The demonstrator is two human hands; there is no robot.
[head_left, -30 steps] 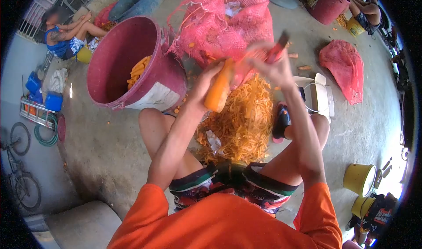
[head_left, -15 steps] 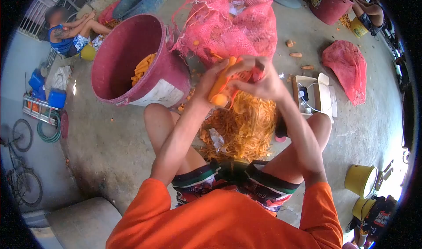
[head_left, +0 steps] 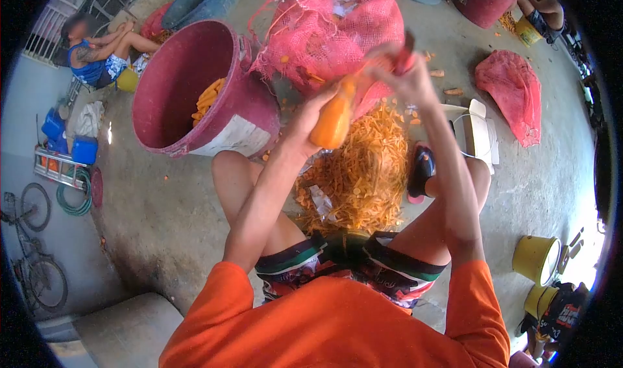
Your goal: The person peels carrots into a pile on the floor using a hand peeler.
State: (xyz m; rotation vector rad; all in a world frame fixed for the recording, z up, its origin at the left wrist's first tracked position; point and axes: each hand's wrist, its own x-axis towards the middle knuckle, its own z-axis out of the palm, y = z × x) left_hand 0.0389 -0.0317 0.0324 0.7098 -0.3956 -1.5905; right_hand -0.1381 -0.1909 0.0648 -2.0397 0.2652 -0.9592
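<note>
Both hands [head_left: 310, 118] [head_left: 414, 85] curl, left round a carrot [head_left: 332, 124], right round red tool [head_left: 403, 61], over peelings [head_left: 366, 180] on concrete floor [head_left: 162, 219].

Left hand [head_left: 311, 116] holds one carrot [head_left: 333, 124]; right hand [head_left: 411, 84], blurred, holds red tool [head_left: 403, 60]. Orange peelings [head_left: 366, 180] lie heaped below. Maroon bucket [head_left: 256, 95] stands left; pink mesh sack [head_left: 324, 34], far.

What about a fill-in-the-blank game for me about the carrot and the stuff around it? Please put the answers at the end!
1. The carrot is held in the ____ hand.
2. The other hand holds a blurred tool, partly dark and partly ____.
3. The heap of peelings between the legs is mostly ____ in colour.
4. The bicycle has two round ____.

Missing words: left; red; orange; wheels.
</note>
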